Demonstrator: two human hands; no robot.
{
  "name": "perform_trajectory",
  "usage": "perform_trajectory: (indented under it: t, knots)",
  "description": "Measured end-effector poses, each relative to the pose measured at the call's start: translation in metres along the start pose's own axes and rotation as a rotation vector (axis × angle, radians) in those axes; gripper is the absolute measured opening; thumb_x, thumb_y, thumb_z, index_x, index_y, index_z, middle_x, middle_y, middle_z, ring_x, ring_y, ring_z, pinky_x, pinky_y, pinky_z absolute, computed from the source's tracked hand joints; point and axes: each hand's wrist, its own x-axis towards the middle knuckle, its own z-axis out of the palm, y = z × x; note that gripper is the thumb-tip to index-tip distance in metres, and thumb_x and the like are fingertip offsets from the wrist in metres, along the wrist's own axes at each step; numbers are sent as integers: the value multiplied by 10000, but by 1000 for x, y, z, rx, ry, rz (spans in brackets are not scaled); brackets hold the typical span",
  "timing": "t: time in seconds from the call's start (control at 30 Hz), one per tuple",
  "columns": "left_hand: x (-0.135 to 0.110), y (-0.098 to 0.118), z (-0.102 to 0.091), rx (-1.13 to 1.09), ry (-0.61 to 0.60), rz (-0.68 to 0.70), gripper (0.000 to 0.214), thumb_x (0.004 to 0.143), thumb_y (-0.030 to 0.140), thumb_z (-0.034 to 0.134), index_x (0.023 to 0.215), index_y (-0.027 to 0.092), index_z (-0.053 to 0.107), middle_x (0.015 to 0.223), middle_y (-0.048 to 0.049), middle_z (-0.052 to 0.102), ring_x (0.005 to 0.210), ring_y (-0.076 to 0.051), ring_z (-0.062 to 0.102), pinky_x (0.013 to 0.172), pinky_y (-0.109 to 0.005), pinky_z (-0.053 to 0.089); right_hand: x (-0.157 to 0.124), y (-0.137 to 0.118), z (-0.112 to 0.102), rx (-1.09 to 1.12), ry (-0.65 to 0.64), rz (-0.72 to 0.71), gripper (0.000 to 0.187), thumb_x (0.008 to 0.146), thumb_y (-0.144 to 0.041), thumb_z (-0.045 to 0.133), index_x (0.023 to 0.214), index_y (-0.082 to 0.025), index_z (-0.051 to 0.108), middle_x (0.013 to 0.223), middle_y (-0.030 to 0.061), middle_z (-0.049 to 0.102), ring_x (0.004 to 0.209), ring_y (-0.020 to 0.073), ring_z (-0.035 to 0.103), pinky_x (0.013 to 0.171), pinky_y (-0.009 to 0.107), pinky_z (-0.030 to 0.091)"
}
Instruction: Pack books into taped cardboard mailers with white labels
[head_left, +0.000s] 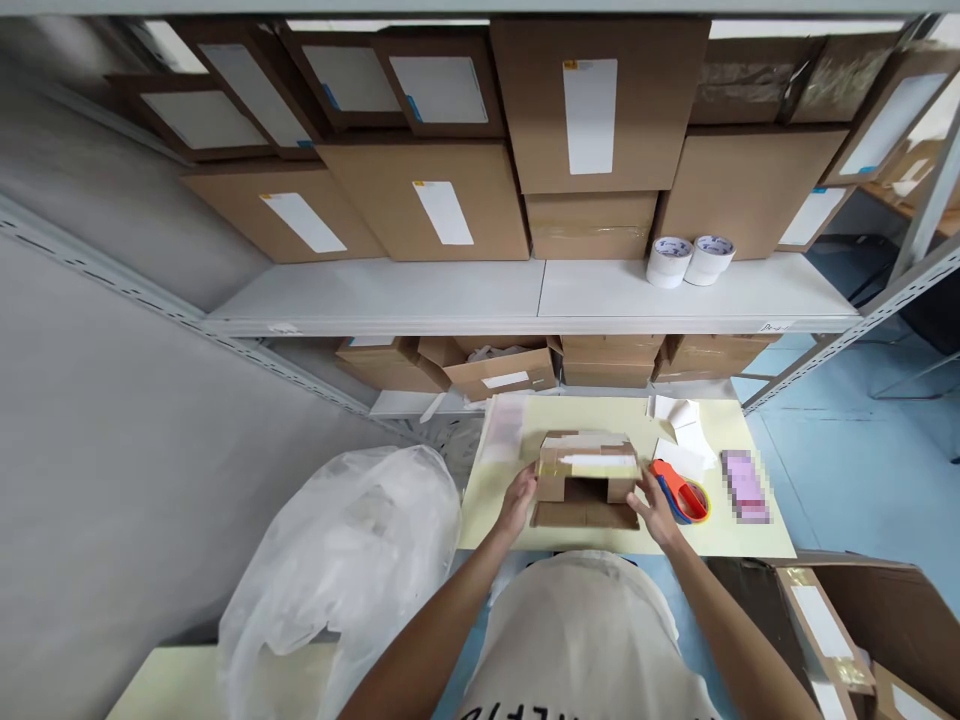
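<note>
A small cardboard box (551,487) lies on the pale yellow table (480,515), with a strip of tape and white paper along its top. Its near side is partly open, showing a dark inside, and one flap folds down toward me. My left hand (517,502) grips the box's left side. On the opposite side, my right hand (655,510) holds the right edge near the flap. Just right of that hand, a red tape dispenser (677,490) rests beside or on rolls of coloured tape (702,503).
Paper scraps (686,430) and a blurred purple item (744,485) lie on the table's right. A large plastic bag (352,540) bulges at left. Shelves (450,290) ahead carry boxes and white tape rolls (669,262). An open carton (877,610) stands at lower right.
</note>
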Motion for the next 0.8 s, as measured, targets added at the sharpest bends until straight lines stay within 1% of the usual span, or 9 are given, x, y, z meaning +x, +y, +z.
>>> perform_trajectory:
  t: [0.1,0.2,0.27,0.37,0.43,0.5,0.57,0.67,0.8]
  knots:
    - [14,25,-4,120,-56,-45,694,672,634,668,1198,183,638,1229,-117,669,1172,-294,600,998,-376,466,5,-26,0,-30,-15,37,723,683,-550,700,1313,-236,532,1277,131,596,1173,301,583,978,468,467]
    - [24,37,-12,236,-128,-143,584,689,494,723,1185,194,650,1149,-102,708,1076,-284,655,936,-363,504,7,-42,4,-150,-93,75,603,702,-509,690,1233,-238,603,1234,118,620,1044,281,655,861,422,535]
    - [26,40,-18,337,-182,-122,543,694,440,730,1175,201,652,1164,-97,701,1081,-278,654,926,-350,509,4,-49,7,-336,-132,49,546,711,-459,682,1206,-234,630,1218,111,627,1039,278,655,883,421,525]
    - [24,48,-22,671,-152,-29,576,686,421,728,1198,180,622,1277,-128,628,1193,-299,583,972,-358,474,-2,-61,16,-742,-75,-78,573,696,-337,695,1248,-209,611,1294,136,574,1206,313,545,1004,444,438]
    - [22,57,-15,915,-114,-26,633,696,467,706,1234,157,585,1326,-169,573,1234,-333,542,980,-399,460,-5,-72,28,-960,-32,-124,602,707,-296,690,1289,-196,578,1346,154,530,1249,323,495,1013,432,416]
    - [21,67,-1,1065,-112,-89,727,701,528,684,1294,138,526,1347,-207,535,1231,-370,529,944,-448,472,-5,-84,44,-1114,-44,-107,563,745,-298,672,1288,-189,575,1311,161,554,1185,312,533,959,405,437]
    - [22,74,15,1152,-104,-131,858,677,515,714,1382,121,425,1384,-237,481,1254,-396,492,924,-473,476,-4,-95,61,-1251,-110,-112,489,776,-266,647,1254,-172,603,1266,167,582,1131,308,556,921,393,437]
    - [24,75,31,1216,-107,-108,926,671,361,738,1450,102,310,1398,-257,439,1234,-391,506,918,-451,477,-5,-104,81,-1356,-276,-212,388,793,-111,561,1157,-186,670,1243,118,613,1101,261,573,927,338,406]
    - [28,63,19,1111,-105,-13,643,818,246,551,1423,135,365,1294,-199,554,1100,-301,615,902,-377,479,-16,-105,89,-1389,-418,-261,320,781,-12,499,901,-198,730,943,39,713,916,177,634,997,288,338]
